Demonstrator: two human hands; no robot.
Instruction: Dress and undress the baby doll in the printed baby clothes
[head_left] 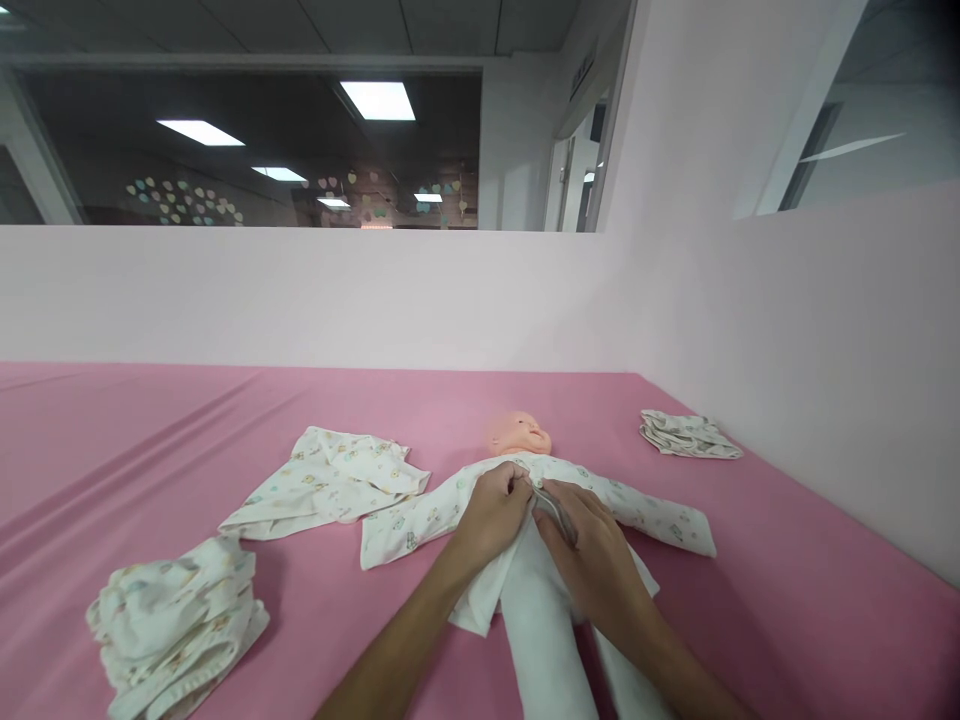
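A baby doll (521, 434) lies on its back on the pink sheet (150, 450), dressed in a white printed top (660, 520) with the sleeves spread out. My left hand (491, 515) and my right hand (585, 550) meet on the doll's chest. Both are closed, pinching the front edges of the top near the collar. The doll's white cloth legs (544, 640) run toward me between my forearms.
A white printed garment (330, 480) lies spread left of the doll. A crumpled pile of similar clothes (176, 625) sits at the near left. A small folded piece (686, 435) lies at the far right near the pale wall (825, 380).
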